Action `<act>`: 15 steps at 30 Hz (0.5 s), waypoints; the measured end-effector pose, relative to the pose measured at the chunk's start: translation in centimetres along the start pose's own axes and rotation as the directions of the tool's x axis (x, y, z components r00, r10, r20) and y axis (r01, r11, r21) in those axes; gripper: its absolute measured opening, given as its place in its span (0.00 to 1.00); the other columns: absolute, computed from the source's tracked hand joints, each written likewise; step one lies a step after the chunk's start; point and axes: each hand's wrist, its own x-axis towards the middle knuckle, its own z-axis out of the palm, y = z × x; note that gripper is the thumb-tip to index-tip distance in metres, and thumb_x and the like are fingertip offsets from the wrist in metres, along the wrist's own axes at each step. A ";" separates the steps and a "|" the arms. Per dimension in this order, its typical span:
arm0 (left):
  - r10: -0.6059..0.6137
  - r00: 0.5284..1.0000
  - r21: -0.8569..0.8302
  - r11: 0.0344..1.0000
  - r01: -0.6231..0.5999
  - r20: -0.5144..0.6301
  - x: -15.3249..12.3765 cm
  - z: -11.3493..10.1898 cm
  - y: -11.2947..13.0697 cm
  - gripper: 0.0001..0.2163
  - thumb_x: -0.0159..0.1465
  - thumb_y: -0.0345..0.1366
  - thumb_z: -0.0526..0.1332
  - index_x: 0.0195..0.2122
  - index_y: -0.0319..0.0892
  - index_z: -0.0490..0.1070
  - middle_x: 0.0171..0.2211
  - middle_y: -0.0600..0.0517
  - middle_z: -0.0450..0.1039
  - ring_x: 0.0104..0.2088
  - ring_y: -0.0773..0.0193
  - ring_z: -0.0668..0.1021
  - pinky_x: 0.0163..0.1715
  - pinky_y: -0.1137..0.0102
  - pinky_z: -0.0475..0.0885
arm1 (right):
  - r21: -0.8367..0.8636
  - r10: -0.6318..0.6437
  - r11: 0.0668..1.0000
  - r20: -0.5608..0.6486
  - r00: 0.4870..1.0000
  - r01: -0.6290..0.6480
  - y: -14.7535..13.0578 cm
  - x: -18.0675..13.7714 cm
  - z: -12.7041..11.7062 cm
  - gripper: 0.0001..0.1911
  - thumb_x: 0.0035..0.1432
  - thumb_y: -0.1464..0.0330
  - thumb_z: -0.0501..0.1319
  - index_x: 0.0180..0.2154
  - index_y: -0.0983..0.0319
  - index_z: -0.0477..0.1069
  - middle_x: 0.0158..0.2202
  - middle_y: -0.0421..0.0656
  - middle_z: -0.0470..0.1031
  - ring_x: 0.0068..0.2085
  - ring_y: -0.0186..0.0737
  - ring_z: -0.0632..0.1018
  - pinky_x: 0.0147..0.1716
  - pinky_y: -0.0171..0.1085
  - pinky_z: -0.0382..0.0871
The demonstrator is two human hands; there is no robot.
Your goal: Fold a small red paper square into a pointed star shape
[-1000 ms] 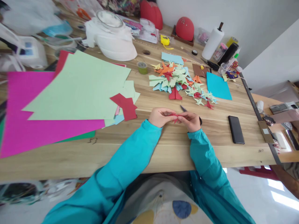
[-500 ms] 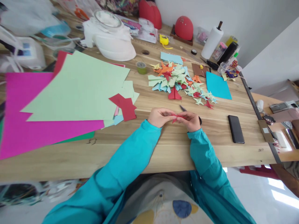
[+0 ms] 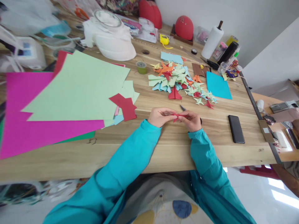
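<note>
Between the fingertips of my two hands is a small piece of folded red paper (image 3: 177,117), partly hidden by the fingers. My left hand (image 3: 160,117) pinches its left side, and my right hand (image 3: 192,120) pinches the other side. Scissors (image 3: 182,108) lie on the table just behind and under my right hand, their blades pointing away; most of the handle is covered. Beyond my hands is a heap of folded paper shapes (image 3: 171,76) in pale green, orange, red and light blue, with a red one (image 3: 175,93) at its near edge.
Left of my hands are red paper pieces (image 3: 128,109), large pale green sheets (image 3: 81,90) and a magenta sheet (image 3: 21,124). A phone (image 3: 236,129) lies to the right, with a blue paper square (image 3: 218,85) farther back. A white cap-like form (image 3: 114,40) stands behind.
My right hand has shifted very slightly to the right, and the red paper in the fingers has turned a little. Everything else on the table looks the same.
</note>
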 end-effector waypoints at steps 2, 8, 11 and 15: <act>-0.017 1.000 -0.013 1.000 0.017 0.000 0.0 0.1 0.1 0.18 0.38 0.40 0.70 0.30 0.35 0.74 0.26 0.47 0.77 0.26 0.61 0.77 0.30 0.66 0.73 | 0.005 -0.022 1.000 -0.007 1.000 0.022 -0.2 0.0 0.0 0.10 0.40 0.65 0.67 0.28 0.62 0.73 0.25 0.41 0.75 0.24 0.32 0.73 0.25 0.34 0.70; 0.038 0.999 0.058 0.998 -0.038 -0.006 0.0 0.1 0.3 0.14 0.41 0.40 0.68 0.27 0.37 0.75 0.24 0.48 0.76 0.26 0.62 0.76 0.29 0.68 0.72 | -0.072 -0.040 0.997 -0.040 0.998 0.037 -0.4 -0.1 0.0 0.11 0.39 0.63 0.67 0.28 0.62 0.73 0.26 0.42 0.74 0.26 0.34 0.74 0.28 0.36 0.70; 0.082 0.997 0.118 0.990 -0.081 -0.003 0.1 0.0 0.3 0.11 0.43 0.41 0.67 0.25 0.38 0.76 0.25 0.48 0.76 0.27 0.62 0.76 0.29 0.70 0.72 | -0.104 -0.035 0.994 -0.036 0.999 0.031 -0.3 -0.2 -0.1 0.12 0.39 0.63 0.67 0.29 0.62 0.74 0.28 0.42 0.74 0.29 0.35 0.74 0.32 0.36 0.71; 0.109 0.994 0.168 0.980 -0.107 -0.004 0.1 -0.1 0.2 0.10 0.44 0.40 0.66 0.25 0.39 0.76 0.26 0.48 0.76 0.27 0.63 0.76 0.29 0.70 0.71 | -0.121 -0.018 0.992 -0.006 1.000 0.017 -0.2 -0.2 -0.1 0.13 0.41 0.62 0.66 0.31 0.61 0.74 0.30 0.43 0.75 0.31 0.36 0.75 0.33 0.37 0.71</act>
